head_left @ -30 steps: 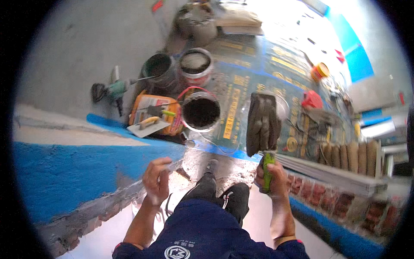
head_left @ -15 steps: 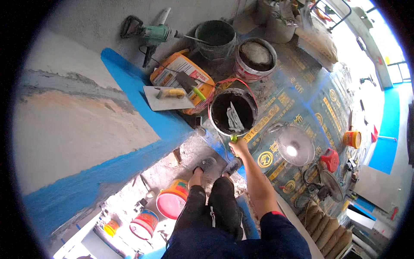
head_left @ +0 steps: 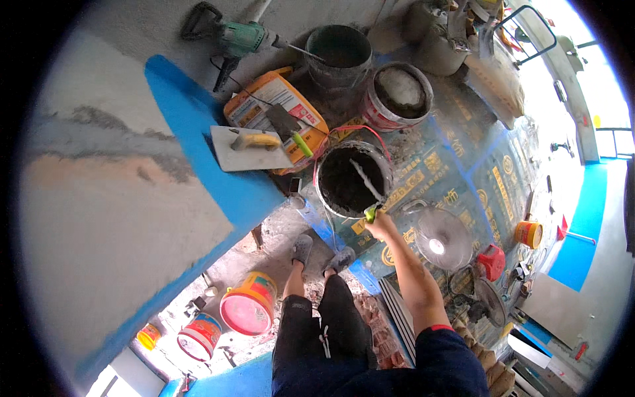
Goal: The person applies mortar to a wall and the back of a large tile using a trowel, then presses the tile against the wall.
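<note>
My right hand (head_left: pixel 380 225) is closed around the green handle of a trowel (head_left: pixel 364 176). The trowel's blade reaches over the mouth of a bucket (head_left: pixel 319 184) with dark, wet-looking mortar inside, and its thin edge shows pale. A red handle loops up at the bucket's far side. Left of the bucket, a second green-handled trowel (head_left: pixel 283 122) lies on an orange and white bag (head_left: pixel 258 100). A white plastering float (head_left: pixel 231 157) with a yellowish grip rests beside it. My left hand is out of view.
A green power mixer (head_left: pixel 242 40) leans by the wall, its rod over a dark bucket (head_left: pixel 331 78). Another bucket (head_left: pixel 397 123) holds grey material. To the right are a round wire-guarded fan head (head_left: pixel 444 239) and a red stool-like object (head_left: pixel 491 262). Lidded pails (head_left: pixel 248 312) stand lower left.
My right hand and the trowel have shifted slightly right. The blade has turned from showing its broad face to nearly edge-on over the bucket. The whole view has tilted a little.
</note>
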Action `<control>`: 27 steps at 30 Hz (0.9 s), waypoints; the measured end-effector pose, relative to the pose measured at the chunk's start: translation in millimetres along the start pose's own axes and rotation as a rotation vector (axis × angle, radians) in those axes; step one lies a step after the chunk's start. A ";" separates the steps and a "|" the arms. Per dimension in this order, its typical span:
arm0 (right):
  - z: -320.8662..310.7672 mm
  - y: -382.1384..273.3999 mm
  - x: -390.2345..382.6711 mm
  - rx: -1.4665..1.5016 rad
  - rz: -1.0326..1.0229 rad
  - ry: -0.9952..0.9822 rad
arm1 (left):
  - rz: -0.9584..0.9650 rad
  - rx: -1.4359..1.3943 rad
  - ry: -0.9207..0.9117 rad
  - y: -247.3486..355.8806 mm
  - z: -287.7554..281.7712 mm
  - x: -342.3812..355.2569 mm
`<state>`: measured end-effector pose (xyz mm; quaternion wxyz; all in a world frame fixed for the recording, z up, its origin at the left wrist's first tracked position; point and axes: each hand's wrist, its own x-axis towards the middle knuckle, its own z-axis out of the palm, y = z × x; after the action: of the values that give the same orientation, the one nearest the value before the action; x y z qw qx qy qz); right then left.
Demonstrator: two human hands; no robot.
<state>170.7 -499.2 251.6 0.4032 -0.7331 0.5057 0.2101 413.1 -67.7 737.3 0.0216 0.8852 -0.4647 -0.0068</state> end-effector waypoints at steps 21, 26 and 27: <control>-54.3 6.7 -15.9 -0.807 -0.261 -0.090 | -0.122 0.202 -0.442 -1.0 13.5 38.9; -74.6 -54.5 128.3 -1.367 -0.380 0.341 | -0.090 0.247 -0.510 -9.7 11.0 46.5; -83.2 -59.4 149.4 -1.523 -0.301 0.216 | -0.087 0.261 -0.521 -12.0 10.8 46.7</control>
<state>276.3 -641.9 215.9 -0.2378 -0.8849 0.1541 0.3697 449.2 -99.7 726.3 -0.2126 0.8681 -0.4130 -0.1747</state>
